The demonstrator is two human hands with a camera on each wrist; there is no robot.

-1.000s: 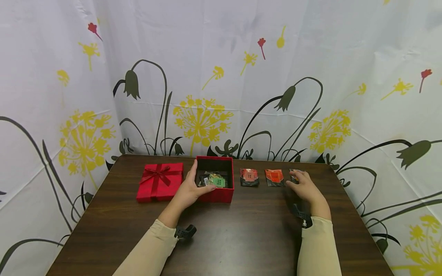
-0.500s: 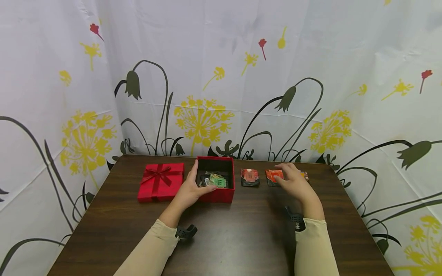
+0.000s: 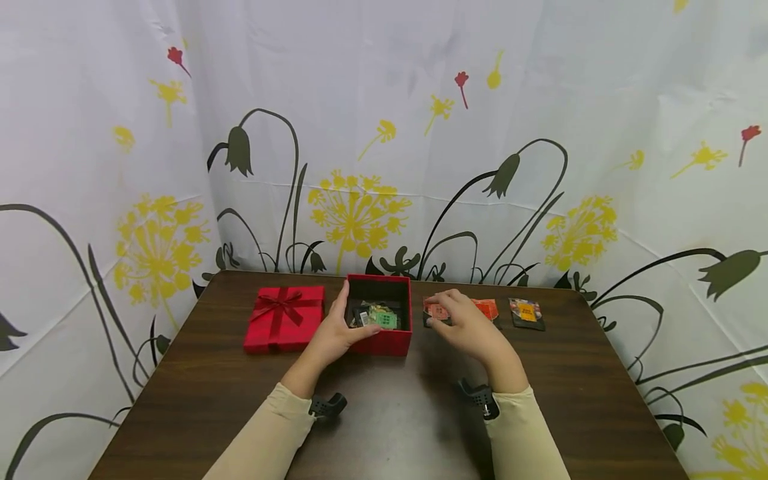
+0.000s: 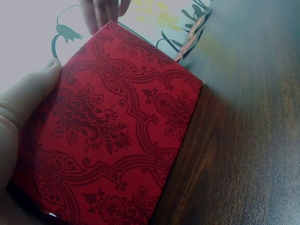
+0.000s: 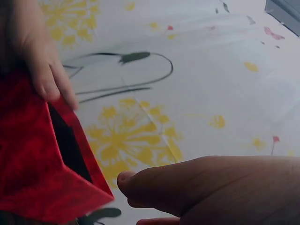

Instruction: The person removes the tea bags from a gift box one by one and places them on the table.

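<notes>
My left hand (image 3: 333, 335) holds a red open-topped gift box (image 3: 384, 345), thumb over the front rim and fingers along its left side. Its patterned wall (image 4: 108, 112) fills much of the left wrist view. Inside the box lie several small packets (image 3: 383, 320), a green-labelled one uppermost. To the right, my right hand (image 3: 471, 327) hovers with loosely bent fingers, holding nothing. Under its fingertips is a dark packet with a red-orange label (image 3: 436, 311). Behind the hand, an orange-red packet (image 3: 487, 308) is partly hidden.
A third packet (image 3: 527, 313), orange-labelled, lies farther right. The red box lid (image 3: 307, 320) with its ribbon bow rests left of the box. A flower-printed curtain (image 3: 384, 80) rises behind the brown wooden table (image 3: 384, 413).
My right hand has moved left along the row, from the rightmost packet to the one nearest the box, uncovering the rightmost packet. My left hand has stayed on the box.
</notes>
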